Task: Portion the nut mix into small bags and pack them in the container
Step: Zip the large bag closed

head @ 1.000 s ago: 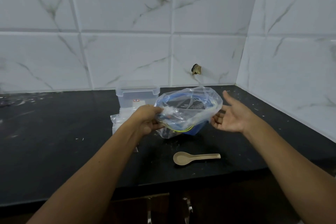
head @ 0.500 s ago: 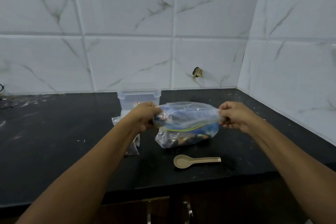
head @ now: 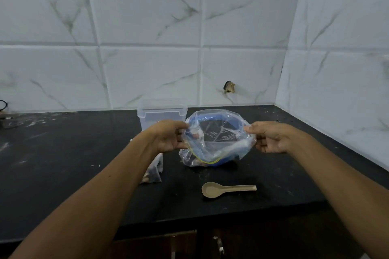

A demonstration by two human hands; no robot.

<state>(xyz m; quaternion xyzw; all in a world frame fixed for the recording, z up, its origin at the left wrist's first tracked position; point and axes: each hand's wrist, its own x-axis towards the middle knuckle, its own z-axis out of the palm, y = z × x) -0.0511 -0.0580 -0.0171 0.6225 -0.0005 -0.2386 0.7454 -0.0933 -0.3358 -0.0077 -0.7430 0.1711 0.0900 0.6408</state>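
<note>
Your left hand (head: 168, 139) pinches the left edge of the bag (head: 216, 143), thumb on top and fingers curled beneath. Your right hand (head: 271, 139) pinches the right edge the same way, so both hands are grasping the bag and holding its mouth spread wide. The mouth faces you, and a yellow-green zip strip runs along its near lip. The bag is clear plastic, held over the counter (head: 63, 164) with its bottom hanging low near the surface; whether it touches, you cannot tell.

Through the plastic you see a blue bowl (head: 212, 120), its rim forming a ring behind the open mouth. Whether the bowl sits inside the bag or just behind it is not clear. A few dark bits of nut mix lie at the bag's lower left corner, blurred by the plastic.

The container (head: 162, 115) stands on the counter against the tiled wall (head: 147, 48), just behind your left hand. It is clear, with a clip-on lid, and a small red label shows on its front.

A small bag (head: 153, 172) with dark nuts in it lies on the counter, partly hidden under your left forearm.

A beige spoon (head: 227, 189) lies flat on the counter, nearer you than the bag, bowl to the left and handle pointing right. It is apart from both hands.
</note>
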